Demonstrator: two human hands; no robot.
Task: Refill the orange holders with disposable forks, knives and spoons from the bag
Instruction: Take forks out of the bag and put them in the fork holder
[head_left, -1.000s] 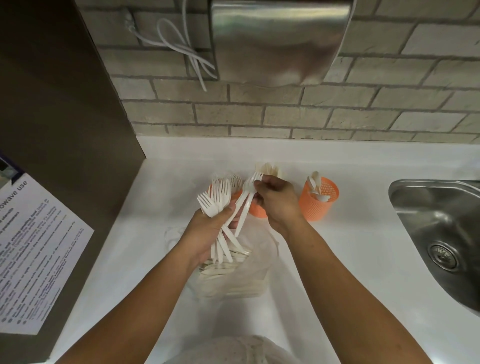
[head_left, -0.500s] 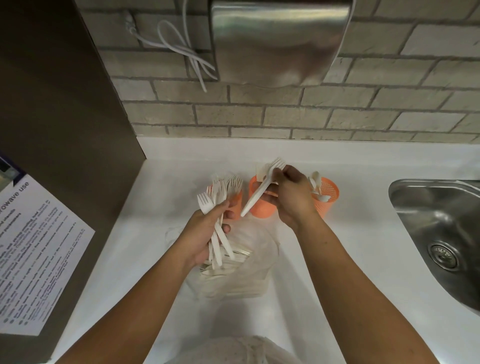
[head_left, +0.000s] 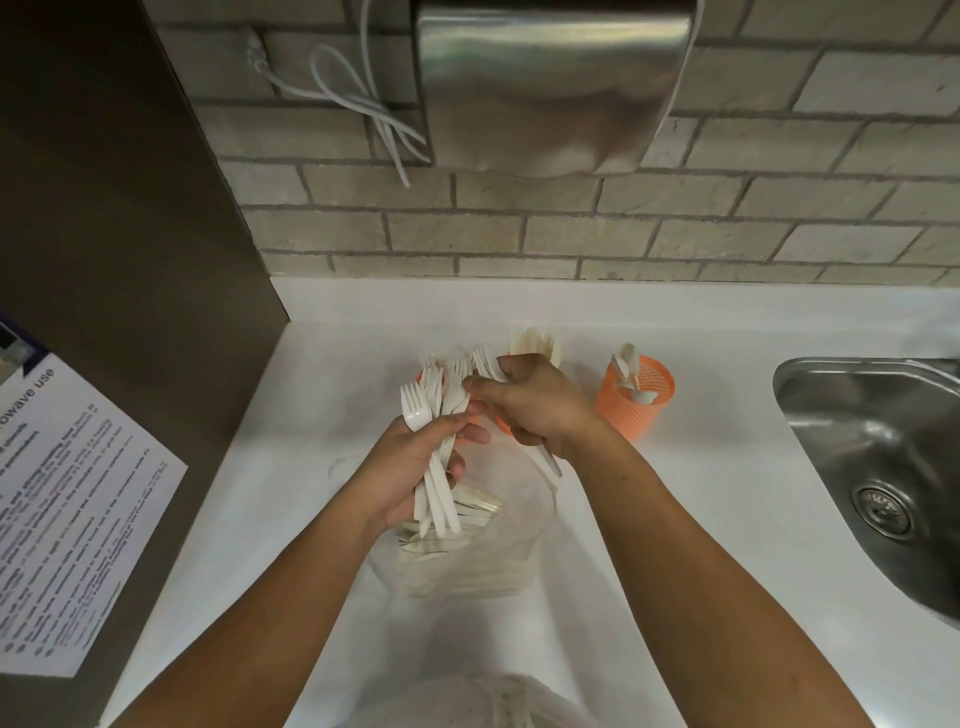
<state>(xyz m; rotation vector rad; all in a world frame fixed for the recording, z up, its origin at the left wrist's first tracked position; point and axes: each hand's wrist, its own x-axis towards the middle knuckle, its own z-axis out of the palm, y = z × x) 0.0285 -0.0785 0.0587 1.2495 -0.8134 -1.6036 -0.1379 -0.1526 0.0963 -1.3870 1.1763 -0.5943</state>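
My left hand (head_left: 410, 467) grips a fanned bundle of white plastic forks (head_left: 434, 400), tines up, above the clear bag (head_left: 498, 551) that holds more cutlery. My right hand (head_left: 540, 400) holds one fork, its tines (head_left: 485, 361) against the bundle and its handle (head_left: 551, 462) sticking out below the palm. The right orange holder (head_left: 641, 410) holds a few spoons. The middle holder (head_left: 503, 425) is mostly hidden behind my right hand, with knives (head_left: 535, 340) rising from it. Only a sliver of the left holder (head_left: 422, 375) shows behind the forks.
A steel sink (head_left: 883, 467) lies to the right in the white counter (head_left: 701, 519). A dark appliance side with a printed notice (head_left: 67, 519) stands on the left. A steel dispenser (head_left: 550, 83) and white cable (head_left: 358, 98) hang on the brick wall.
My right hand moved left from over the middle holder to the fork bundle, and its fork has swung so the handle points down to the right. My left hand stayed put.
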